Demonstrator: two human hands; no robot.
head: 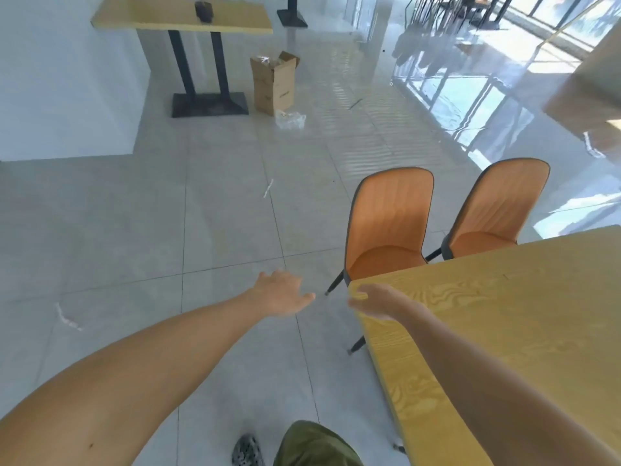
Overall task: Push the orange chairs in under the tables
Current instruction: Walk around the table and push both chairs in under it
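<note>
Two orange chairs stand at the far side of a yellow wooden table [504, 331] on my right. The nearer orange chair [391, 223] has its seat partly under the table's corner; the farther orange chair [500, 210] sits beside it, its seat also partly under the edge. My left hand [280, 292] reaches forward over the floor, fingers apart, holding nothing, short of the nearer chair's leg. Over the table's near corner hovers my right hand [373, 302], loosely curled and empty.
A second yellow table [181, 15] on a black pedestal stands far left by a white wall. An open cardboard box [274, 84] and plastic wrap [290, 121] lie on the tiled floor beside it. Glass walls run along the right. My foot [247, 450] shows below.
</note>
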